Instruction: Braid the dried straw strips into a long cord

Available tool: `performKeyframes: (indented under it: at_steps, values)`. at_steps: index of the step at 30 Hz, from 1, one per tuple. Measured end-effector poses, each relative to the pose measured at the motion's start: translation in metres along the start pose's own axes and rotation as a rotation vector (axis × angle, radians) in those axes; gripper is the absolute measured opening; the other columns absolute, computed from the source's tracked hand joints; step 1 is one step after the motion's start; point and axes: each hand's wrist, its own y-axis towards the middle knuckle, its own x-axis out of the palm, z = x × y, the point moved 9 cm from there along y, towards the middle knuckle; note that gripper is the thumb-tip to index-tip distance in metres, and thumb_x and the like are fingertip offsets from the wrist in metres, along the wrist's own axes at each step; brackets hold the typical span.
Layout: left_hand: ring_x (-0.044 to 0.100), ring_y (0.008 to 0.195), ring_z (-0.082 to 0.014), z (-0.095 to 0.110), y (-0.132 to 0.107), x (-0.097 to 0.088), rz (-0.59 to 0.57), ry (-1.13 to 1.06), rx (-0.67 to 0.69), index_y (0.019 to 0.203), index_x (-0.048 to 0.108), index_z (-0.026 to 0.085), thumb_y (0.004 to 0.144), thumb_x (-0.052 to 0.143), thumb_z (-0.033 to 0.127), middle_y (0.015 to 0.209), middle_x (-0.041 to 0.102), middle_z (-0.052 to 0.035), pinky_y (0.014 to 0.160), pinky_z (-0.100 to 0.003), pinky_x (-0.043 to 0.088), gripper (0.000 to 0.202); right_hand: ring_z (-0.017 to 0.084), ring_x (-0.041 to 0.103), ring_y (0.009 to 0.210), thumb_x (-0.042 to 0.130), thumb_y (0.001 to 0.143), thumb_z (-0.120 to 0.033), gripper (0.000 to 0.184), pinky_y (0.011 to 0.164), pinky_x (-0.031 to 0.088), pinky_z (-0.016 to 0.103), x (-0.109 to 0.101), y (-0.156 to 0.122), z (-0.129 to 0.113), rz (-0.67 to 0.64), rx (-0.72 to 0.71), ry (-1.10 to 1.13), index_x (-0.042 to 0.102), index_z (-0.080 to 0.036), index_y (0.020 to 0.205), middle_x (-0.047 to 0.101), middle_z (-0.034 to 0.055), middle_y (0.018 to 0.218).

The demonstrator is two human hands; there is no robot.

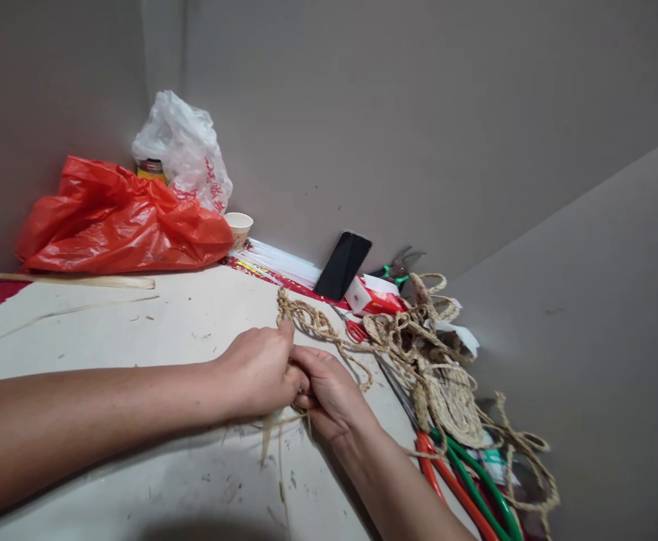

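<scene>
My left hand (pixel 264 368) and my right hand (pixel 329 391) meet over the white tabletop (pixel 194 466), both with fingers closed. Between them they grip a braided straw cord (pixel 309 319), whose looped, knotted part shows beyond the left thumb. Loose straw strands (pixel 267 439) hang below my hands. What lies right between the fingers is mostly hidden. To the right of my right hand lies a tangled heap of straw cord and woven straw pieces (pixel 450 402).
Red-handled scissors (pixel 356 330) and larger tools with green (pixel 478 481) and orange handles (pixel 458 488) lie right. Behind are a phone (pixel 343 264), white strips (pixel 284 261), a paper cup (pixel 239 228), a red plastic bag (pixel 120 225) and a white bag (pixel 185 143). Straw pieces (pixel 98 282) lie left.
</scene>
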Motion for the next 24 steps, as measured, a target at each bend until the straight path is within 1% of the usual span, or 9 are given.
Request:
performKeyframes:
  at_steps: [3, 6, 9, 12, 14, 17, 19, 21, 24]
  values:
    - [0.056, 0.060, -0.0229, 0.005, -0.005, 0.000, 0.000, -0.064, 0.008, 0.102, 0.049, 0.013, 0.071, 0.046, 0.025, 0.070, 0.061, -0.0090, 0.048, -0.027, 0.028, 0.033, 0.001, 0.023, 0.028, 0.068, 0.064, -0.031, 0.037, 0.029, 0.015, 0.015, -0.003, -0.001, -0.004, 0.025, -0.043, -0.030, 0.039, -0.017, 0.044, 0.034, -0.0092, 0.032]
    - [0.052, 0.056, -0.0185, 0.005, -0.007, -0.004, -0.030, -0.174, -0.008, 0.095, 0.052, 0.015, 0.070, 0.049, 0.029, 0.069, 0.060, -0.0062, 0.047, -0.025, 0.027, 0.029, 0.001, 0.022, 0.027, 0.068, 0.063, -0.030, 0.036, 0.029, 0.015, 0.016, -0.003, -0.002, -0.009, -0.009, -0.049, -0.071, 0.040, -0.017, 0.044, 0.034, -0.0094, 0.032]
    - [0.048, 0.053, -0.0143, -0.004, 0.000, -0.013, -0.038, -0.260, -0.013, 0.078, 0.057, 0.017, 0.067, 0.050, 0.028, 0.063, 0.057, -0.0029, 0.047, -0.024, 0.026, 0.017, 0.001, 0.021, 0.028, 0.070, 0.064, -0.033, 0.037, 0.030, 0.014, 0.016, -0.003, -0.004, -0.012, -0.088, -0.018, -0.082, 0.042, -0.017, 0.047, 0.034, -0.0098, 0.034]
    - [0.046, 0.053, -0.0117, -0.019, 0.011, -0.022, 0.029, -0.375, -0.016, 0.070, 0.059, 0.017, 0.066, 0.049, 0.021, 0.060, 0.055, -0.0003, 0.050, -0.022, 0.029, 0.012, 0.001, 0.019, 0.030, 0.071, 0.066, -0.035, 0.034, 0.031, 0.012, 0.016, -0.003, -0.004, -0.014, -0.151, 0.002, -0.077, 0.045, -0.017, 0.052, 0.033, -0.0108, 0.036]
    - [0.047, 0.054, -0.0112, -0.027, 0.016, -0.011, -0.014, -0.547, -0.050, 0.075, 0.059, 0.016, 0.065, 0.050, 0.019, 0.060, 0.055, 0.0010, 0.051, -0.022, 0.032, 0.014, 0.001, 0.018, 0.031, 0.070, 0.068, -0.035, 0.035, 0.032, 0.013, 0.017, -0.003, -0.003, -0.015, -0.181, 0.000, -0.087, 0.045, -0.016, 0.053, 0.032, -0.0110, 0.036]
    - [0.049, 0.050, -0.0117, -0.027, 0.014, 0.027, -0.275, -0.902, -0.183, 0.078, 0.054, 0.015, 0.068, 0.045, 0.021, 0.057, 0.054, 0.0010, 0.049, -0.022, 0.036, 0.014, 0.002, 0.019, 0.031, 0.069, 0.070, -0.037, 0.037, 0.033, 0.012, 0.018, -0.001, -0.001, -0.014, -0.228, -0.001, -0.144, 0.046, -0.016, 0.051, 0.032, -0.0103, 0.035]
    - [0.046, 0.043, -0.0106, -0.022, 0.009, 0.043, -0.409, -1.032, -0.235, 0.072, 0.051, 0.015, 0.070, 0.042, 0.022, 0.055, 0.053, -0.0001, 0.044, -0.023, 0.035, 0.012, 0.002, 0.018, 0.031, 0.067, 0.072, -0.039, 0.034, 0.033, 0.010, 0.019, 0.001, -0.001, -0.013, -0.263, 0.010, -0.201, 0.051, -0.014, 0.054, 0.031, -0.0105, 0.034]
    - [0.036, 0.036, -0.0074, -0.019, 0.007, 0.046, -0.444, -1.022, -0.227, 0.064, 0.049, 0.016, 0.071, 0.042, 0.025, 0.051, 0.050, 0.0013, 0.038, -0.021, 0.027, 0.014, 0.002, 0.016, 0.031, 0.066, 0.072, -0.041, 0.034, 0.034, 0.009, 0.019, 0.002, -0.001, -0.012, -0.286, 0.021, -0.243, 0.054, -0.013, 0.057, 0.031, -0.0108, 0.034]
    - [0.025, 0.036, -0.0052, -0.022, 0.009, 0.042, -0.414, -0.911, -0.176, 0.055, 0.046, 0.016, 0.072, 0.044, 0.029, 0.044, 0.040, 0.0050, 0.038, -0.021, 0.017, 0.022, 0.002, 0.017, 0.030, 0.068, 0.070, -0.041, 0.034, 0.033, 0.009, 0.020, -0.001, 0.001, -0.012, -0.281, 0.030, -0.281, 0.054, -0.014, 0.056, 0.034, -0.0102, 0.034]
